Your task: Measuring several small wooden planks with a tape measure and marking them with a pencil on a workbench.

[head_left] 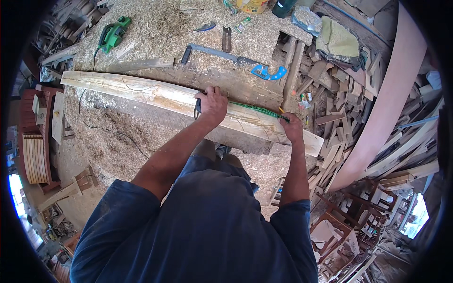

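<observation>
A long pale wooden board (155, 94) lies across the workbench in front of me. My left hand (213, 104) rests on its middle, closed round the dark case of a tape measure (198, 106). The green tape blade (257, 109) stretches along the board's far edge to my right hand (292, 126). There the fingers are closed on the blade's end, near the board's right end. A yellow pencil (281, 110) sticks up from the same hand. How the right fingertips grip the two is partly hidden.
Beyond the board, shavings cover the bench, with a green power planer (113, 34), a hand saw with a blue handle (269, 71) and a try square (186, 54). Wood offcuts (337, 118) pile up at the right beside a tall curved panel (382, 104). A dark cord (125, 134) runs at the left.
</observation>
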Demonstrator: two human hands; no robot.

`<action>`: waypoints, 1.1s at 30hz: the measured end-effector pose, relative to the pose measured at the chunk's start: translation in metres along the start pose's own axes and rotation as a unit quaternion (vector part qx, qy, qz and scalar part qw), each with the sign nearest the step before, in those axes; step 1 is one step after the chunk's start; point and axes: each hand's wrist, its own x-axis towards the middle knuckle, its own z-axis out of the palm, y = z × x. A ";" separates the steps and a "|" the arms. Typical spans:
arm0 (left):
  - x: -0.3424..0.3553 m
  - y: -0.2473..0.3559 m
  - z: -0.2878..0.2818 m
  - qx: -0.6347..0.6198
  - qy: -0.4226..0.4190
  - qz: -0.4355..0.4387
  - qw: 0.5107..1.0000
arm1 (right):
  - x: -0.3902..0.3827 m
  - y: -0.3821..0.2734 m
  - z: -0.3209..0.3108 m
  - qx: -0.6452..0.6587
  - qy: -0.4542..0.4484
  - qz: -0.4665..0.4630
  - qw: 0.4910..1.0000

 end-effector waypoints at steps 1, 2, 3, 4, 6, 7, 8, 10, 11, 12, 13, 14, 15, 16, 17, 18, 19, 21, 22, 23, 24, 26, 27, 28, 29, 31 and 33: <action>0.000 0.001 -0.001 -0.001 -0.001 0.000 1.000 | 0.000 0.000 -0.001 -0.003 -0.003 -0.001 1.000; 0.001 0.001 -0.002 -0.001 -0.002 0.001 1.000 | 0.000 0.000 -0.002 -0.007 -0.005 -0.001 1.000; 0.001 0.001 -0.003 0.000 -0.001 0.002 1.000 | 0.000 -0.001 -0.003 -0.007 -0.003 0.000 1.000; 0.002 0.001 -0.004 -0.001 -0.001 0.005 1.000 | 0.001 -0.001 -0.004 -0.008 -0.001 -0.004 1.000; 0.001 -0.001 -0.002 -0.003 -0.004 0.006 1.000 | 0.002 -0.003 -0.002 -0.010 -0.001 -0.013 1.000; 0.001 -0.001 -0.002 -0.002 -0.004 0.007 1.000 | 0.001 -0.004 -0.002 -0.009 0.000 -0.013 1.000; 0.002 -0.001 -0.002 -0.003 -0.012 0.008 1.000 | 0.001 -0.005 -0.002 -0.009 0.004 -0.014 1.000; 0.004 0.000 -0.002 -0.004 -0.029 0.011 1.000 | -0.001 -0.004 -0.002 -0.009 0.013 -0.013 1.000; 0.003 0.000 -0.001 -0.003 -0.029 0.012 1.000 | -0.002 -0.002 -0.001 -0.008 0.014 -0.012 1.000; 0.003 0.000 -0.001 -0.002 -0.019 0.010 1.000 | -0.002 -0.001 0.000 -0.012 0.015 -0.013 1.000; 0.002 0.000 -0.001 -0.001 -0.009 0.007 1.000 | -0.001 -0.001 0.001 -0.015 0.016 -0.014 1.000; 0.001 0.000 -0.001 0.000 0.001 0.004 1.000 | 0.000 0.000 0.001 -0.019 0.017 -0.016 1.000; 0.001 0.002 -0.001 0.000 0.005 0.004 1.000 | 0.000 0.002 0.002 -0.019 0.020 -0.018 0.999; 0.000 0.004 -0.001 -0.002 0.007 0.006 1.000 | -0.003 0.003 0.003 -0.022 0.025 -0.004 0.999; 0.000 0.002 0.000 -0.003 0.009 0.005 1.000 | -0.003 0.001 0.005 -0.022 0.030 0.006 0.999; 0.001 0.000 0.000 -0.003 0.013 0.004 1.000 | -0.003 -0.002 0.006 -0.023 0.035 0.015 0.999; 0.001 0.000 0.000 -0.002 0.018 0.000 1.000 | -0.003 -0.004 0.006 -0.022 0.039 0.010 0.999; -0.001 -0.002 0.003 -0.005 0.012 -0.005 1.000 | -0.002 -0.019 0.006 -0.013 0.025 0.049 0.998; -0.002 0.000 0.002 -0.008 0.010 -0.005 1.000 | -0.004 -0.021 0.005 -0.011 0.020 0.070 0.997; -0.001 -0.001 0.002 -0.007 0.014 -0.010 1.000 | -0.004 -0.023 0.006 -0.009 0.022 0.064 0.998; 0.000 -0.002 0.001 -0.013 0.006 -0.008 1.000 | -0.002 -0.025 0.008 -0.031 0.035 0.053 0.997; 0.001 -0.001 0.000 -0.024 -0.013 0.002 1.000 | -0.004 -0.022 0.011 -0.076 0.064 0.037 0.994; 0.001 -0.001 0.001 -0.022 -0.010 -0.003 1.000 | -0.004 -0.021 0.013 -0.073 0.065 0.033 0.995; 0.001 -0.002 0.001 -0.023 -0.007 -0.003 1.000 | -0.004 -0.019 0.013 -0.069 0.069 0.031 0.995; 0.001 -0.002 0.002 -0.023 -0.003 -0.002 1.000 | -0.003 -0.018 0.014 -0.065 0.072 0.030 0.995; 0.001 -0.001 0.002 -0.021 0.003 -0.003 1.000 | -0.003 -0.014 0.015 -0.058 0.077 0.027 0.995; 0.000 -0.001 0.001 -0.020 0.011 -0.004 1.000 | -0.003 -0.011 0.016 -0.055 0.077 0.026 0.995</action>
